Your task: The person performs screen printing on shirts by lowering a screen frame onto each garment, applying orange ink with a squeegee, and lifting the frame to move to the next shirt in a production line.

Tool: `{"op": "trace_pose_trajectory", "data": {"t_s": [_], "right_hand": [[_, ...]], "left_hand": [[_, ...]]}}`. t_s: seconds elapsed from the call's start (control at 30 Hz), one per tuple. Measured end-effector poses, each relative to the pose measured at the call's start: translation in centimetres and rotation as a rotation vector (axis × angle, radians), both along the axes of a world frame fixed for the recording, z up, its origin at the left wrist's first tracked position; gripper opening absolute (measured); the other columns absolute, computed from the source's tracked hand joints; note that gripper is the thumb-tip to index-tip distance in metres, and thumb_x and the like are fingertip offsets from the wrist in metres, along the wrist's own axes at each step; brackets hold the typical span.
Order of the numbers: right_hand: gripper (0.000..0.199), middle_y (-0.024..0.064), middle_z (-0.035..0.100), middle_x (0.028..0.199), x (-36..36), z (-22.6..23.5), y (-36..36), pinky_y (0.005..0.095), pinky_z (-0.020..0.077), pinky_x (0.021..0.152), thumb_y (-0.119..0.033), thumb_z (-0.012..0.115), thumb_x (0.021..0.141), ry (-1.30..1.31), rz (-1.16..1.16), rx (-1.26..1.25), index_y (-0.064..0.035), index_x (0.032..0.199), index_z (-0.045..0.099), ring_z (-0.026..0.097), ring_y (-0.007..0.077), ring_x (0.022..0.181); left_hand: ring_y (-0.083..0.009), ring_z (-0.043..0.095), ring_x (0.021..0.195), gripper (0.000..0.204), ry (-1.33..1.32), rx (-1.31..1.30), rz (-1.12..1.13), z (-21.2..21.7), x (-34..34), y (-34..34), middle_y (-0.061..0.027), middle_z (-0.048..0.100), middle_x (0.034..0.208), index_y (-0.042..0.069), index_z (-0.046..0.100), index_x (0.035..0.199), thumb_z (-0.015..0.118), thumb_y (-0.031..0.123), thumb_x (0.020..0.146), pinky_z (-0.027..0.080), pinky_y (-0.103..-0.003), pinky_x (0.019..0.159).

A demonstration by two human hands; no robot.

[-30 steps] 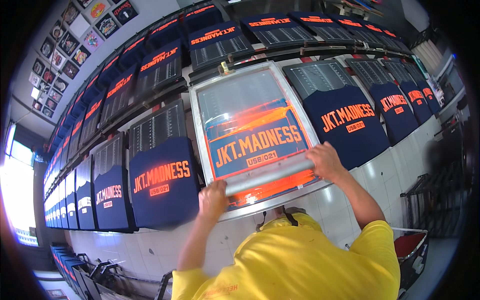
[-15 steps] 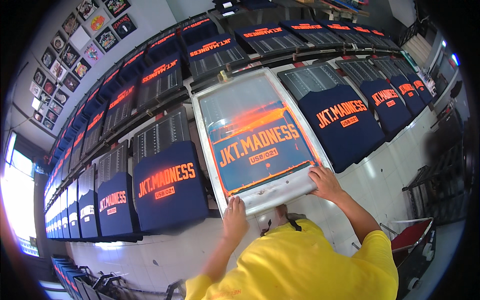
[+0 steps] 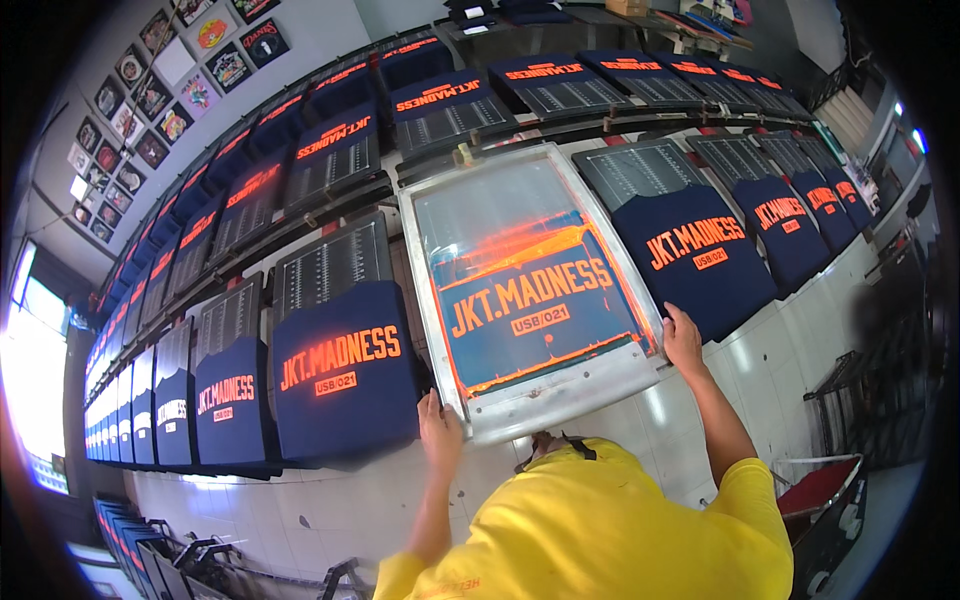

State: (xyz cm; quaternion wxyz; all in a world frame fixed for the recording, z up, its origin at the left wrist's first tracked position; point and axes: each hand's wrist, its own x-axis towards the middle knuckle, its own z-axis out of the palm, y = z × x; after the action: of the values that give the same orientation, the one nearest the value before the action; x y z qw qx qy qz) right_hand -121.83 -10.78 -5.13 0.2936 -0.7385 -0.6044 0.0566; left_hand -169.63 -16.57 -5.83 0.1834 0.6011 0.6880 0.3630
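Note:
In front of me a screen printing frame [image 3: 560, 392] with a pale metal border lies over a navy T-shirt on a board. Through its mesh the shirt's orange lettering shows, and wet orange ink [image 3: 515, 250] is smeared across the upper part and along the edges. My left hand [image 3: 440, 432] holds the frame's left side close to the near corner. On the opposite side, my right hand [image 3: 683, 342] grips the border a little above its near right corner. The undersides of the frame and some fingertips are hidden.
Printed navy T-shirts lie on dark boards to the left [image 3: 345, 385] and right [image 3: 695, 250], with more rows beyond. A metal rail [image 3: 340, 205] runs behind the boards. A red-seated chair [image 3: 815, 495] stands at the lower right, on a pale tiled floor [image 3: 270, 520].
Both hands have shifted from the frame's near edge to its sides, the left hand outward and the right one up along the border. The whole view has moved slightly.

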Motion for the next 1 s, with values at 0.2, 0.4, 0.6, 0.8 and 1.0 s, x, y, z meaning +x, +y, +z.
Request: {"op": "trace_pose_trajectory", "data": {"t_s": [0.2,0.4,0.6,0.8,1.0], "right_hand": [[0.029,0.0217,0.069,0.097,-0.1,-3.6,3.2,0.0399,0.0502,0.082,-0.018,0.051,0.097,0.295,-0.091,-0.066,0.0023,0.112,0.065,0.067,0.0355,0.09],[0.033,0.0232,0.068,0.087,0.3,-5.5,4.1,0.0399,0.0489,0.077,-0.024,0.049,0.097,0.348,-0.164,-0.043,0.0047,0.1,0.066,0.066,0.0348,0.083],[0.043,0.0257,0.066,0.078,-0.1,-4.0,4.3,0.0478,0.0465,0.073,-0.032,0.048,0.096,0.393,-0.199,-0.189,0.0051,0.085,0.067,0.065,0.0431,0.079],[0.046,0.0277,0.062,0.074,0.1,-4.3,4.5,0.048,0.044,0.07,-0.033,0.049,0.095,0.432,-0.213,-0.202,0.0069,0.079,0.063,0.063,0.0424,0.072],[0.048,0.0169,0.061,0.065,0.7,-4.8,4.2,0.0429,0.0428,0.066,-0.033,0.051,0.097,0.525,-0.195,-0.204,0.0088,0.076,0.061,0.055,0.0231,0.063]], "left_hand": [[-0.0304,0.064,0.088,0.031,-0.113,-0.165,0.103,-1.7,-1.3,1.8,-0.018,0.067,0.098,-0.005,0.067,0.114,0.059,0.016,0.092,0.049,-0.039,0.083],[-0.0077,0.053,0.065,0.034,-0.381,-0.344,0.111,-3.3,-3.9,2.7,-0.0012,0.06,0.066,-0.006,0.071,0.102,0.07,0.026,0.09,0.046,-0.027,0.062],[-0.0056,0.053,0.066,0.032,-0.64,-0.457,0.149,-3.2,-4.7,3.0,0.0015,0.063,0.074,-0.003,0.073,0.1,0.073,0.027,0.089,0.045,-0.024,0.058],[-0.0043,0.052,0.064,0.03,-0.734,-0.43,0.155,-2.0,-4.5,2.7,0.0019,0.063,0.076,-0.004,0.071,0.101,0.072,0.023,0.089,0.043,-0.022,0.058],[-0.003,0.044,0.061,0.027,-0.678,-0.329,0.158,0.5,-2.8,2.4,0.0048,0.057,0.073,-0.006,0.07,0.099,0.069,0.02,0.091,0.034,-0.023,0.054]]}}
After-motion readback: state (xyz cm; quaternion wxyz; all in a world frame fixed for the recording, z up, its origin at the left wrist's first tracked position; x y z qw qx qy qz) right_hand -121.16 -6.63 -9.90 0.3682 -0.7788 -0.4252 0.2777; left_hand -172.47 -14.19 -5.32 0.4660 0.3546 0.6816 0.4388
